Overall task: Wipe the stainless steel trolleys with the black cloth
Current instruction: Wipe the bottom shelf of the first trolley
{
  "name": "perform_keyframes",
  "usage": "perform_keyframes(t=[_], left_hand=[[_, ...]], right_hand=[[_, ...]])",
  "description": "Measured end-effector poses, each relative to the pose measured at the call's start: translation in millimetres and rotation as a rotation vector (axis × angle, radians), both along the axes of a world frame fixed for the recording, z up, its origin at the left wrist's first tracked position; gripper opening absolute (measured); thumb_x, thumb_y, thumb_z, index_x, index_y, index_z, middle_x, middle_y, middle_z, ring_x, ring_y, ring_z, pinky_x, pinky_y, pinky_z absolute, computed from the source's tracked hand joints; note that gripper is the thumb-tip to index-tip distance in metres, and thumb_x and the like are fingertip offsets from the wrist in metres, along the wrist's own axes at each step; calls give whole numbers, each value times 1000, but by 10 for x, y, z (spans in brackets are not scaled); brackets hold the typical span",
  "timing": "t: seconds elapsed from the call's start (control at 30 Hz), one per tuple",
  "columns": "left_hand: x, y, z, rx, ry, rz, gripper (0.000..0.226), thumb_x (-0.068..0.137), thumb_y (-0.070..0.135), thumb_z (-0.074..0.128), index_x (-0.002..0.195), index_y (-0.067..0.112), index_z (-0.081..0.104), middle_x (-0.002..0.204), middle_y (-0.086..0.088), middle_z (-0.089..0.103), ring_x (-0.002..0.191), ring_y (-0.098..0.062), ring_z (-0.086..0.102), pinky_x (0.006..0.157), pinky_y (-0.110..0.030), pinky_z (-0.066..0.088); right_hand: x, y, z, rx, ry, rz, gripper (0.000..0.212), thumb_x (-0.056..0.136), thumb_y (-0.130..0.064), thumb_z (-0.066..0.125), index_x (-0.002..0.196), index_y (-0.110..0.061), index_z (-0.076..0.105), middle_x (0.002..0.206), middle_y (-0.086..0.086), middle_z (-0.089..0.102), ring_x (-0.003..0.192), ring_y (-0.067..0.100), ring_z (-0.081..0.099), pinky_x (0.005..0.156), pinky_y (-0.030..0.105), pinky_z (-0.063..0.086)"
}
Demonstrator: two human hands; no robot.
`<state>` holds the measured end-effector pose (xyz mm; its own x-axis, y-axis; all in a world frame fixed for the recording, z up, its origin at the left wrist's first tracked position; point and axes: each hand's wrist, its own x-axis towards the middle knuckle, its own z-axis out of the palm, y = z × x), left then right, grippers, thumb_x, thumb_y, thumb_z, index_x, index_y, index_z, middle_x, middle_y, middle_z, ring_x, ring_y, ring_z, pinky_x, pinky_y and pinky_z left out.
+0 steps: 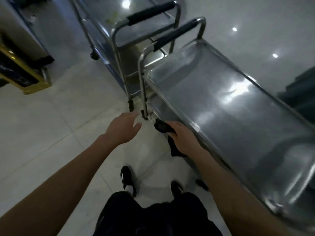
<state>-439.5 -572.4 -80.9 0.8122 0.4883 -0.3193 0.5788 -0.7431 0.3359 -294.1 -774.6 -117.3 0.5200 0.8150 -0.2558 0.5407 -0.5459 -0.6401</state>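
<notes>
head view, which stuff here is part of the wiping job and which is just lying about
Part of the job:
black cloth, gripped in the right hand
near trolley
far trolley
left hand, open, holding nothing

Just about:
gold-framed stand on the floor at left
dark object at right edge

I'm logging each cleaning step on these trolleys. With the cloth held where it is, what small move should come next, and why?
Probably slide the right hand with the black cloth along the near trolley's side rail. The cloth is bunched in that hand right at the rail near the corner post, so a stroke is set up. The left hand hangs open nearby, touching nothing, and could steady the post.
</notes>
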Motion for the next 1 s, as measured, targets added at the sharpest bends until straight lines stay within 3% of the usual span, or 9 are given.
perform_keyframes(t=[0.17, 0.33, 0.63, 0.77, 1.0], left_hand=[[144, 247, -193, -59, -21, -217, 51, 100, 42, 46, 147, 23, 39, 148, -4, 46, 134, -24, 42, 106, -41, 38], [-54, 249, -421, -124, 46, -367, 53, 99, 42, 47, 148, 23, 39, 149, -4, 45, 131, -24, 46, 105, -44, 42], [-640, -16, -601, -71, 186, -605, 55, 100, 44, 44, 150, 23, 35, 152, -3, 42, 136, -24, 40, 109, -43, 38], [-846, 19, -645, -55, 192, -633, 55, 100, 45, 44, 149, 23, 35, 151, -1, 43, 136, -22, 40, 109, -41, 37], [-823, 241, -986, -102, 218, -655, 54, 99, 42, 47, 148, 21, 39, 150, -2, 45, 135, -22, 43, 109, -40, 37]], right_hand=[[-342, -68, -109, -45, -1, -208, 43, 100, -13, 55, 141, -23, 53, 139, 0, 56, 123, 23, 53, 107, 42, 41], [-820, -198, -183, -58, 43, -442, 40, 101, -12, 52, 141, -20, 52, 138, 3, 56, 122, 22, 52, 106, 37, 40], [-1712, -681, -541, -56, 91, -681, 45, 100, -10, 52, 143, -24, 50, 140, 3, 56, 125, 25, 52, 103, 39, 43], [-1974, -671, -688, -5, 100, -727, 46, 98, -8, 55, 141, -22, 53, 132, 6, 60, 118, 25, 56, 101, 39, 45], [-2158, -432, -977, 0, 167, -796, 46, 99, -5, 53, 143, -18, 51, 135, 8, 58, 121, 25, 54, 106, 38, 42]])
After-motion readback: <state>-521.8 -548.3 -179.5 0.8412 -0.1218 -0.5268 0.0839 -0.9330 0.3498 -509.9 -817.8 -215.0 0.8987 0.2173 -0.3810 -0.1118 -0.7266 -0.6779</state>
